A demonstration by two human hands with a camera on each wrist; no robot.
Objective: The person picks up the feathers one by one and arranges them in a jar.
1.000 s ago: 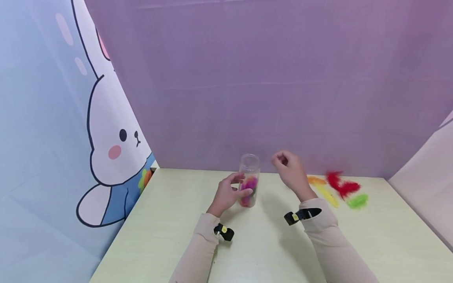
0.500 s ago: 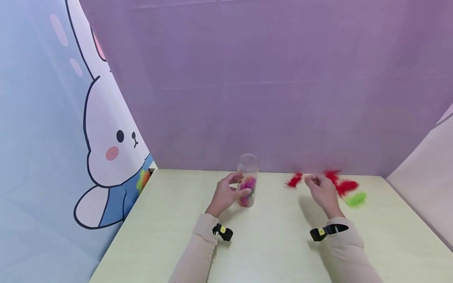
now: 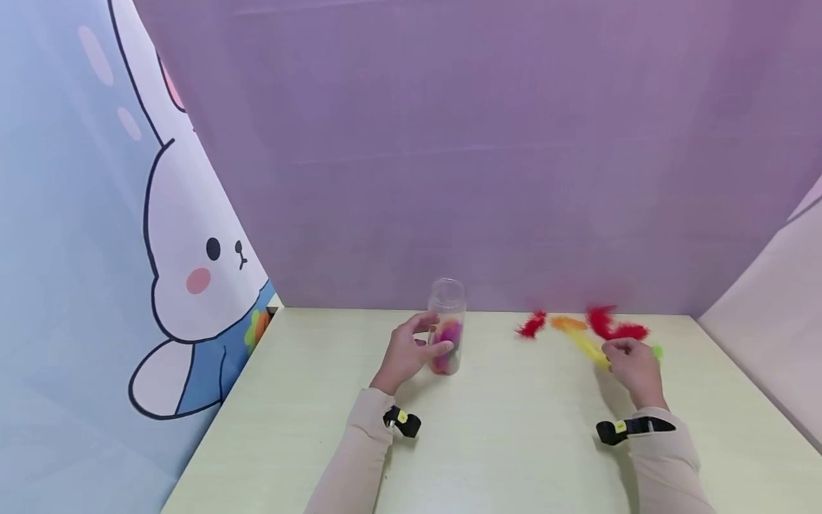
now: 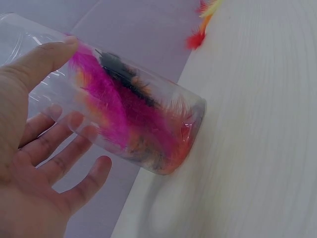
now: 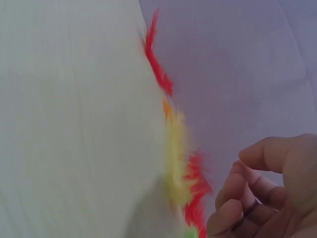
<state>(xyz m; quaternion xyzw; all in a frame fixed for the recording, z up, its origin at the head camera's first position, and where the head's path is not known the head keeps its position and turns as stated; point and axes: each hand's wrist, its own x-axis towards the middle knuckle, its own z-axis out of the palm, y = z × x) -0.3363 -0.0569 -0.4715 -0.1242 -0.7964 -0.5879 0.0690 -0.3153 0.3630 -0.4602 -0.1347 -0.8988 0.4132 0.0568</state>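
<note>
A clear cylindrical jar [image 3: 448, 325] stands upright on the table, with magenta, orange and dark feathers [image 4: 124, 104] inside. My left hand [image 3: 407, 353] grips its side, thumb in front and fingers around the far side; the left wrist view shows this hand [image 4: 44, 124] close up. On the right, my right hand [image 3: 636, 368] is at the near end of a yellow feather [image 3: 586, 348]. In the right wrist view its fingers are loosely curled, thumb near the index fingertip, with nothing visible between them [image 5: 267, 191]. Part of a green feather [image 3: 658, 352] shows behind this hand.
An orange feather [image 3: 568, 323] touches the yellow one. One red feather [image 3: 531, 325] lies to their left, and more red feathers [image 3: 601, 321] lie to their right. A purple cloth [image 3: 481, 157] rises behind the table [image 3: 501, 428]; a rabbit-print cloth [image 3: 186, 235] hangs at left.
My right hand has moved right and down from beside the jar to the feathers, uncovering the left red feather and partly covering the green one. My left hand keeps its grip on the jar.
</note>
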